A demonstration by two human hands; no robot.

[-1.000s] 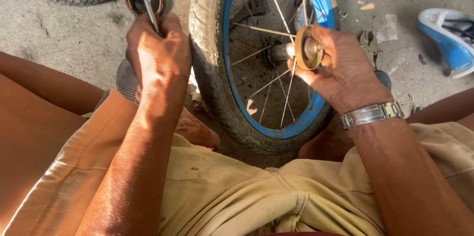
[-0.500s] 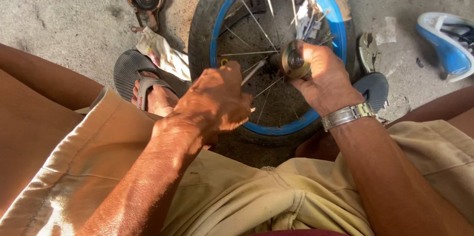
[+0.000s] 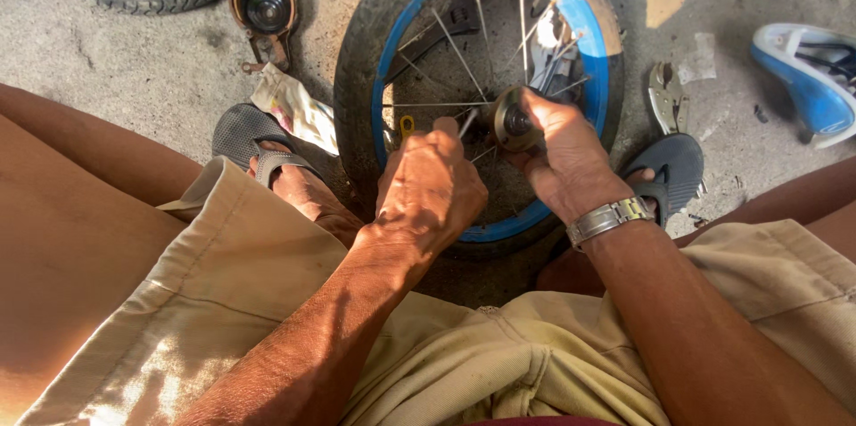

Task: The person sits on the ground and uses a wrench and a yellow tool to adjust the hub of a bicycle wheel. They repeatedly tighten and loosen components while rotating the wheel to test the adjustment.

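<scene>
**Two hands at the hub of a small wheel**

The left hand (image 3: pixel 428 190) is clenched on a thin metal tool (image 3: pixel 467 123) that points into the hub (image 3: pixel 513 120). The right hand (image 3: pixel 566 154) grasps the hub from the side. The wheel (image 3: pixel 477 96) stands between the feet. Left of the wheel lies a round brake part (image 3: pixel 265 12); right of it, pliers (image 3: pixel 664 96). If the tool slips, it could probably bend a spoke (image 3: pixel 455 56) or hit the fingers.

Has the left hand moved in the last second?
Yes. The left hand has come down from the round cap on the ground and now sits at the wheel's hub, beside the right hand.
</scene>
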